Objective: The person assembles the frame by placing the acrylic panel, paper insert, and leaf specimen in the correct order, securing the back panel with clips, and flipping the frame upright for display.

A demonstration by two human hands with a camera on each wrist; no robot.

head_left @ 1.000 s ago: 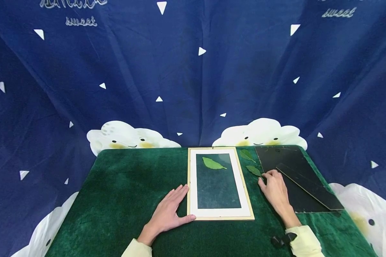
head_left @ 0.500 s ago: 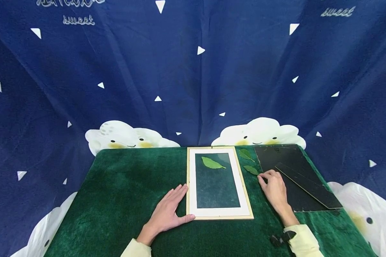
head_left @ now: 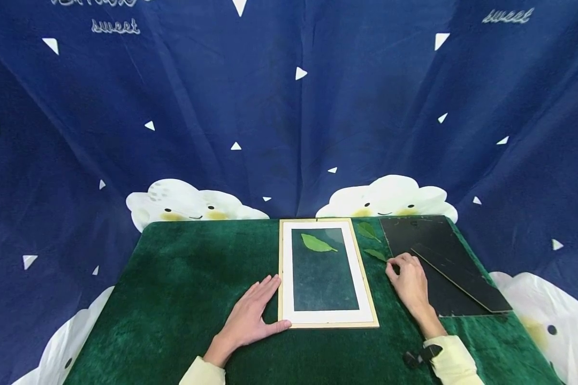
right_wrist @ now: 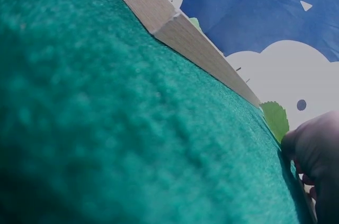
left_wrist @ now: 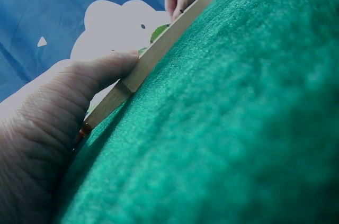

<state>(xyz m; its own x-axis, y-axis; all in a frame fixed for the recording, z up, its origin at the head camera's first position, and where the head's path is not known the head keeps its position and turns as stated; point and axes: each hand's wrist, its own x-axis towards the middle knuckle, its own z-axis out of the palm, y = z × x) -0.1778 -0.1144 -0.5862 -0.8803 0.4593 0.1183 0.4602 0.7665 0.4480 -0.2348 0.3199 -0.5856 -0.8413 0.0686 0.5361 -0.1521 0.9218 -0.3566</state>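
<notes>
Where the right hand point(head_left: 411, 280) pinches, the leaf point(head_left: 375, 254) has tilted.

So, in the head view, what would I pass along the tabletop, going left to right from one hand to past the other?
Left hand, picture frame, pinched leaf, right hand, narrow dark strip.

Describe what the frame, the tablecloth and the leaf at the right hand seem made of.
Frame: looks like pale matte wood, from grain-like streaks; veneer is possible.
Tablecloth: probably velvet or plush, softly shiny, judging by its fuzzy pile and patchy light.
Leaf at the right hand: seemingly real plant matter, matte green, toothed edge; an imitation can't be excluded.
</notes>
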